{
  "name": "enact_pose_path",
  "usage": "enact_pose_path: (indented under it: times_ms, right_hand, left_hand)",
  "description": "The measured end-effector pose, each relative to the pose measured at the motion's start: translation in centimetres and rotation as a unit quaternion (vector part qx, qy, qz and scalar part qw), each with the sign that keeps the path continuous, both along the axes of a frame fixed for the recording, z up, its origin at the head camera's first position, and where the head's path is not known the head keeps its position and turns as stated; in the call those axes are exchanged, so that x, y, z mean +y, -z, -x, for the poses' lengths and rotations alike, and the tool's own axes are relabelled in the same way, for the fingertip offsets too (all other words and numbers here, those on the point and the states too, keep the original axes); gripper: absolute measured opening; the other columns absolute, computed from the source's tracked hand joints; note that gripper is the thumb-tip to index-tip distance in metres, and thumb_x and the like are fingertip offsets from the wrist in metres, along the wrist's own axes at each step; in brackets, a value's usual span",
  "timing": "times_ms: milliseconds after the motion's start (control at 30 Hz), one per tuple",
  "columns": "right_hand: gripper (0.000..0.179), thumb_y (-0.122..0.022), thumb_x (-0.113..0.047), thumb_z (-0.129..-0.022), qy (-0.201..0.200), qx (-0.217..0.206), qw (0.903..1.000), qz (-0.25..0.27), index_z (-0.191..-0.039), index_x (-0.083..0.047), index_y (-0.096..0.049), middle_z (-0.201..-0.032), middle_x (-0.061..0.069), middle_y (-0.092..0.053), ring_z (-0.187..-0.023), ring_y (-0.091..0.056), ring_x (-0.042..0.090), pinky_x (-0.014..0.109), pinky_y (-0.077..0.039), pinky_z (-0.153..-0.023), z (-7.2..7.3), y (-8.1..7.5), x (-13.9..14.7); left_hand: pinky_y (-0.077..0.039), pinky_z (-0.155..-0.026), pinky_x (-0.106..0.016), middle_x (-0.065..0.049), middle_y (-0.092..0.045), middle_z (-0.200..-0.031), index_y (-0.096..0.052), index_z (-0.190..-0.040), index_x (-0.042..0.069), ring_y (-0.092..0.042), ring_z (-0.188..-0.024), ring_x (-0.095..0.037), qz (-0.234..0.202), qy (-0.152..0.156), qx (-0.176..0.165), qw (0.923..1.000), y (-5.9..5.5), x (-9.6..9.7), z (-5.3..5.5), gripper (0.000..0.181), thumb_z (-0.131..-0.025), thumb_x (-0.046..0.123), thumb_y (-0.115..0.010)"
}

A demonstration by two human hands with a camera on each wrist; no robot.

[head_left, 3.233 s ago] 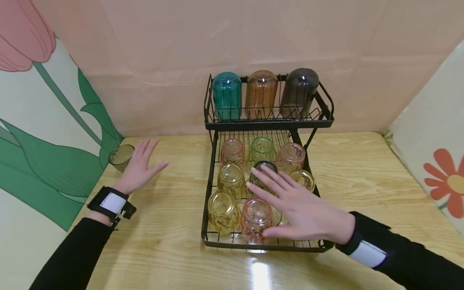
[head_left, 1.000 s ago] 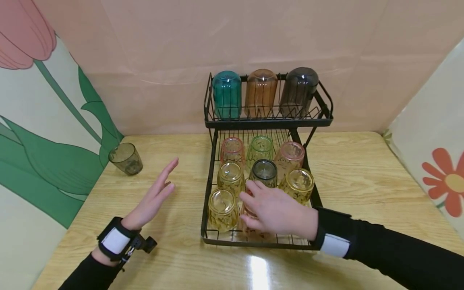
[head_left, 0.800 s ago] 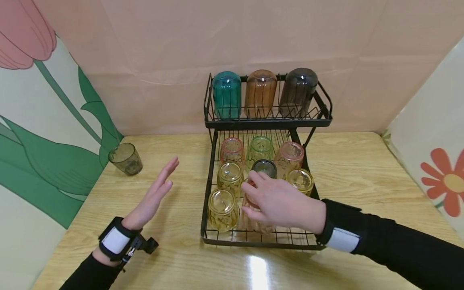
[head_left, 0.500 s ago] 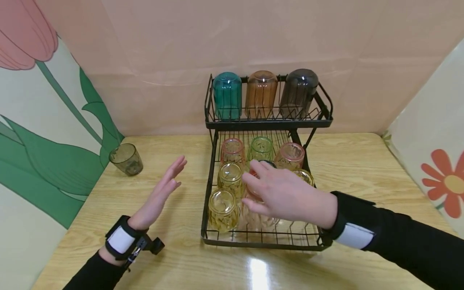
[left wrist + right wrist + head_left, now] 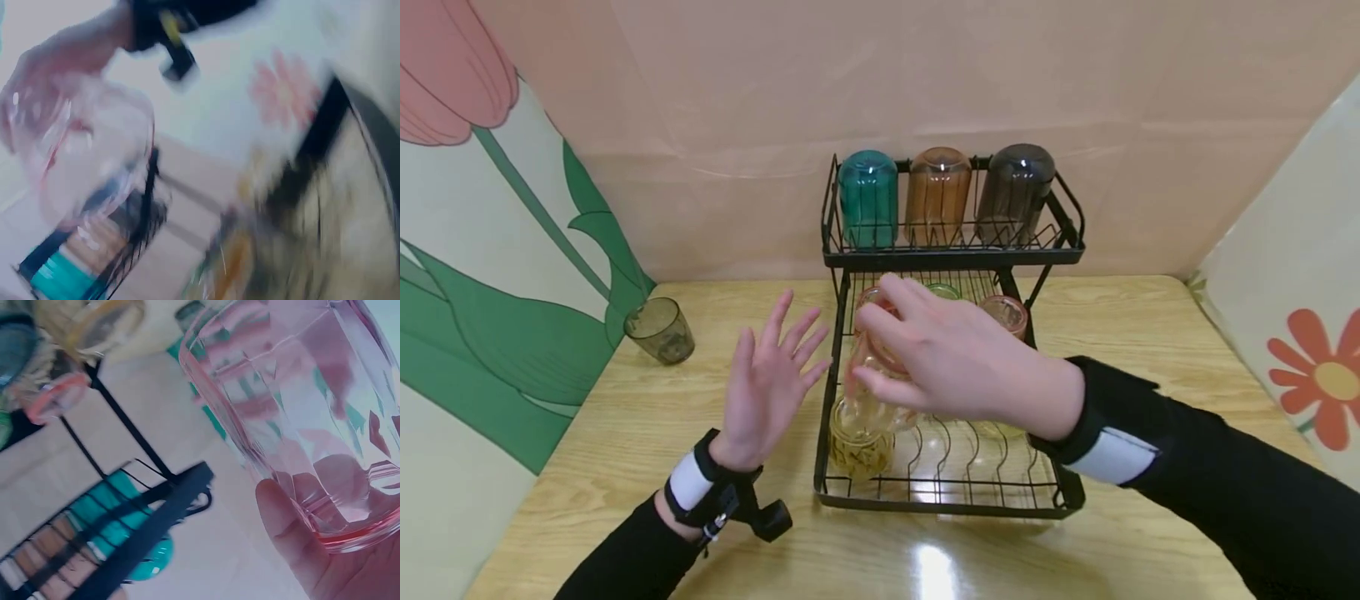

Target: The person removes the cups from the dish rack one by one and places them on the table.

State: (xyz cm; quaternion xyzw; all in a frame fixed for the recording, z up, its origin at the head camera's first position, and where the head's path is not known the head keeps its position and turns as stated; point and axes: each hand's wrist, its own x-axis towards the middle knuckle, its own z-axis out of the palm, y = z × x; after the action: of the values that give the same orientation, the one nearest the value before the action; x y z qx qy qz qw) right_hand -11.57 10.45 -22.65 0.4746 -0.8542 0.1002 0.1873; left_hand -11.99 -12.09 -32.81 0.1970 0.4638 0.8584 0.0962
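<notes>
My right hand point(image 5: 955, 358) grips a clear pink drinking glass point(image 5: 300, 394) near its base, above the front left of the black two-tier rack point(image 5: 951, 507). Seen from the right wrist, the thumb presses against the glass near its thick base. Fingers and back of the hand cover much of it in the head view. Left of the rack, my left hand point(image 5: 767, 396) is raised with its fingers spread, apart from the glass. A yellow glass point(image 5: 859, 457) stands upside down below the held one. The left wrist view is blurred.
Teal point(image 5: 868, 200), amber point(image 5: 938, 200) and dark grey point(image 5: 1017, 196) glasses stand upside down on the upper tier. More glasses on the lower tier are partly hidden, among them a pink one point(image 5: 1004, 315). A smoky glass point(image 5: 660, 332) sits at the table's left edge.
My right hand has taken hold of the pink glass from the front row, lifted it and carried it left. My left hand has left the smoky glass, moved right and turned its palm.
</notes>
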Motion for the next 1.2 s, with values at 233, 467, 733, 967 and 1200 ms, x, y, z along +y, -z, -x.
enact_pose_path:
  times_ms: [233, 467, 733, 967, 1200]
  right_hand:
    - [0.027, -0.058, -0.037, -0.092, -0.019, 0.006, 0.9994, 0.028, -0.096, -0.01, -0.054, -0.091, 0.003, -0.039, -0.068, -0.04, 0.012, 0.02, -0.034, -0.044, 0.5, -1.7, -2.0]
    - [0.032, -0.06, -0.039, -0.092, -0.022, -0.006, 0.9996, 0.014, -0.103, -0.009, -0.055, -0.092, 0.005, -0.039, -0.073, -0.042, 0.015, 0.021, -0.036, -0.046, 0.9, -1.1, -3.5]
    - [0.031, -0.058, -0.041, -0.093, -0.017, -0.023, 0.9995, 0.007, -0.102, -0.012, -0.056, -0.092, 0.003, -0.04, -0.074, -0.043, 0.013, 0.019, -0.039, -0.049, 1.2, 0.2, -4.3]
    - [0.031, -0.055, -0.044, -0.095, -0.008, -0.033, 0.9994, -0.005, -0.102, -0.014, -0.056, -0.092, 0.0, -0.039, -0.075, -0.041, 0.011, 0.018, -0.039, -0.047, 1.3, 0.4, -4.8]
    - [0.065, -0.058, -0.055, -0.091, 0.002, -0.017, 0.9998, 0.002, -0.137, -0.01, -0.048, -0.121, 0.007, -0.051, -0.095, -0.054, 0.016, 0.02, -0.043, -0.049, 1.2, 0.2, -4.4]
  left_hand:
    - [-0.041, -0.1, -0.033, -0.006, -0.023, -0.158, -0.007, -0.156, 0.028, -0.049, -0.124, -0.023, -0.246, 0.089, -0.19, 0.9462, -1.3, 2.1, -1.3, 0.084, -0.09, 0.077, -0.025]
    - [-0.017, -0.112, -0.053, 0.001, -0.038, -0.152, -0.026, -0.152, 0.039, -0.028, -0.141, -0.027, -0.248, 0.135, -0.181, 0.9421, -1.0, 3.6, -2.4, 0.073, -0.091, 0.076, -0.013]
    - [-0.037, -0.104, -0.051, -0.004, -0.037, -0.152, -0.032, -0.15, 0.036, -0.046, -0.128, -0.026, -0.261, 0.125, -0.238, 0.9271, -1.2, 3.8, -3.0, 0.064, -0.094, 0.068, -0.037]
    - [-0.048, -0.089, -0.036, -0.002, -0.046, -0.141, -0.039, -0.144, 0.029, -0.052, -0.114, -0.019, -0.235, 0.066, -0.297, 0.923, -1.2, 4.1, -3.0, 0.057, -0.097, 0.061, -0.038]
    - [-0.045, -0.095, -0.038, -0.003, -0.038, -0.144, -0.029, -0.149, 0.029, -0.048, -0.12, -0.02, -0.216, 0.065, -0.274, 0.9349, -1.2, 3.3, -2.8, 0.061, -0.098, 0.063, -0.03]
